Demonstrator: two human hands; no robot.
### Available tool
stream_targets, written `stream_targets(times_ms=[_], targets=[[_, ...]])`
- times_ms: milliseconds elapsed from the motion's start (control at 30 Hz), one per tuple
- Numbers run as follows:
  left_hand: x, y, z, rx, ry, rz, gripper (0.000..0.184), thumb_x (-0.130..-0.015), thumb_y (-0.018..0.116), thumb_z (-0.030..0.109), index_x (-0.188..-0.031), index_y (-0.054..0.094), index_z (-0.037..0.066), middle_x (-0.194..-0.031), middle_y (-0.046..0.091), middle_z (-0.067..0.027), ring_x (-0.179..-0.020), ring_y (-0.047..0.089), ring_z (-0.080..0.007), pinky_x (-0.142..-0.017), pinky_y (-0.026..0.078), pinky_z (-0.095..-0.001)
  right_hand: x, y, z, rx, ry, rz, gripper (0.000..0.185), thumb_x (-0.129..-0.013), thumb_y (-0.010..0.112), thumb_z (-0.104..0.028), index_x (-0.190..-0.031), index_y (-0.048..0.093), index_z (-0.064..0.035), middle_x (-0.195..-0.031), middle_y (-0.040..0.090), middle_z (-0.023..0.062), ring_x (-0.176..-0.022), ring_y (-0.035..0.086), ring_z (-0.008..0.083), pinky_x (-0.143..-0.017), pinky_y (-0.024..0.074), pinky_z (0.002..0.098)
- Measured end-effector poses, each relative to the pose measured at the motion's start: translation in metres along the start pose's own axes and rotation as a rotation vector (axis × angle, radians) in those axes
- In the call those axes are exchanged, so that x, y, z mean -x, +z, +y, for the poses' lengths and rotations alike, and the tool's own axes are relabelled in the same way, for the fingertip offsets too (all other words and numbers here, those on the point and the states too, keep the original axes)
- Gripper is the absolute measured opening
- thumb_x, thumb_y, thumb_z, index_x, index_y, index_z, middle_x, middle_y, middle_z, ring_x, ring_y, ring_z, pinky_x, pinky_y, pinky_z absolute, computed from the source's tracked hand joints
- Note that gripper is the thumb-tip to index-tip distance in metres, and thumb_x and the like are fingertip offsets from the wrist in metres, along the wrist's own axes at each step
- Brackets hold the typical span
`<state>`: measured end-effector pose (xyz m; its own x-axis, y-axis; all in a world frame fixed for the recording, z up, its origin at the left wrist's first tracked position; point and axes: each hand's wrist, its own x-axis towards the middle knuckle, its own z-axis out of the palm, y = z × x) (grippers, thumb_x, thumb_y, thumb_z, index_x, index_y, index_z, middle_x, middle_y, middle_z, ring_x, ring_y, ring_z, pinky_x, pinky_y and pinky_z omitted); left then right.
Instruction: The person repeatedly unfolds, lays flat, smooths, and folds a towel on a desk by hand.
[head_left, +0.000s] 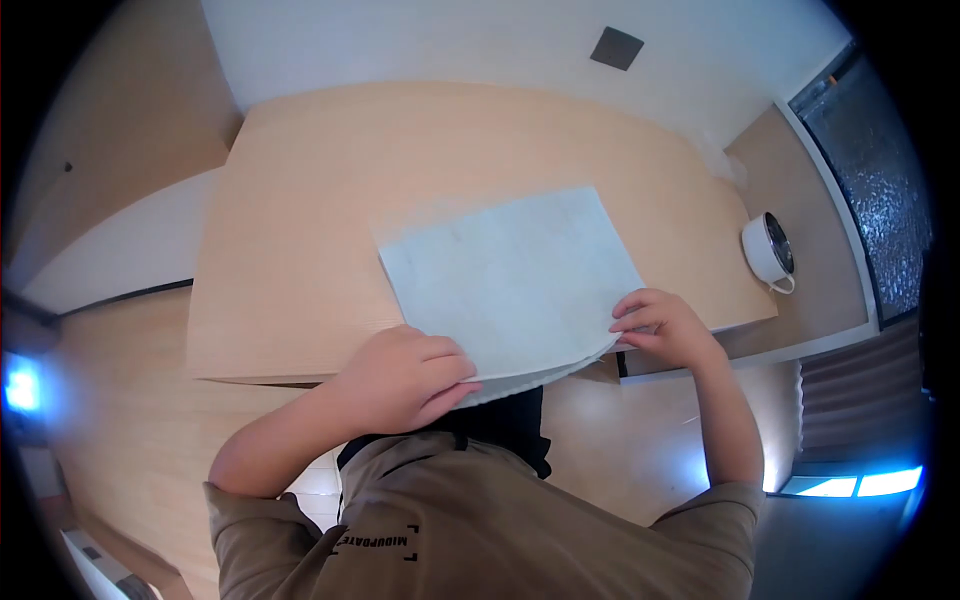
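Over the near edge of the worktop, the pale blue sheet is held by its near corners, pinched by the left hand and right hand. The worktop's edge beneath is hidden, and the space between the layers cannot be made out.

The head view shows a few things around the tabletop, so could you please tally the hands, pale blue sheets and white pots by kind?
Hands: 2 (left hand, right hand)
Pale blue sheets: 1 (layered sheet, held at its near edge)
White pots: 1 (white pot)
Total: 4
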<state>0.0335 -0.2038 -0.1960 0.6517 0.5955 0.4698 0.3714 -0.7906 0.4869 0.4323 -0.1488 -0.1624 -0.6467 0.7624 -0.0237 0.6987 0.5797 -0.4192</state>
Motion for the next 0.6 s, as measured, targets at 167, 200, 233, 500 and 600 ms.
stream_targets(times_ms=[167,200,233,500,600], targets=[[-0.047,-0.012,-0.002,0.304,-0.243,-0.009,0.011,-0.09,0.069,0.018,-0.089,0.068,0.007,-0.078,0.066,-0.0094,-0.069,0.063,-0.0199,-0.064,0.051,-0.0323,-0.047,-0.061,0.013,0.035,0.389,-0.302,0.013,-0.08,0.076,-0.004,-0.093,0.074,-0.0075,-0.099,0.07,0.0019,-0.087,0.064,0.0155,-0.072,0.0512,0.0307],[-0.06,-0.023,-0.006,0.362,-0.411,0.038,0.013,-0.09,0.07,0.019,-0.089,0.068,0.006,-0.077,0.066,-0.0038,-0.07,0.061,-0.0126,-0.066,0.05,-0.0287,-0.063,-0.074,0.013,0.036,0.442,-0.207,0.013,-0.082,0.074,-0.006,-0.095,0.075,-0.0073,-0.101,0.07,0.0019,-0.085,0.063,0.0156,-0.071,0.0512,0.031],[-0.075,-0.042,-0.012,0.452,-0.62,0.066,0.015,-0.092,0.069,0.02,-0.089,0.068,0.006,-0.077,0.064,0.0005,-0.071,0.058,-0.0086,-0.067,0.049,-0.0255,-0.075,-0.084,0.008,0.034,0.49,-0.11,0.015,-0.084,0.071,-0.007,-0.098,0.075,-0.0071,-0.102,0.07,0.0019,-0.083,0.062,0.0157,-0.071,0.0511,0.0314],[0.047,-0.125,-0.095,0.356,-0.957,0.774,0.021,-0.097,0.063,0.023,-0.093,0.063,0.002,-0.078,0.062,-0.0037,-0.065,0.057,-0.011,-0.058,0.048,-0.0246,-0.116,-0.041,-0.03,0.473,-0.1,0.407,0.016,-0.083,0.071,-0.012,-0.097,0.071,-0.0047,-0.109,0.069,0.0105,-0.097,0.065,0.0295,-0.082,0.0523,0.0383],[0.12,-0.122,-0.096,0.039,-1.117,0.662,0.027,-0.093,0.065,0.022,-0.079,0.06,-0.001,-0.069,0.058,-0.005,-0.062,0.059,-0.0148,-0.055,0.046,-0.0322,-0.118,-0.003,-0.062,0.491,-0.245,0.465,0.015,-0.08,0.072,-0.015,-0.091,0.069,-0.0052,-0.106,0.069,0.0123,-0.103,0.064,0.0305,-0.088,0.0514,0.0421]])
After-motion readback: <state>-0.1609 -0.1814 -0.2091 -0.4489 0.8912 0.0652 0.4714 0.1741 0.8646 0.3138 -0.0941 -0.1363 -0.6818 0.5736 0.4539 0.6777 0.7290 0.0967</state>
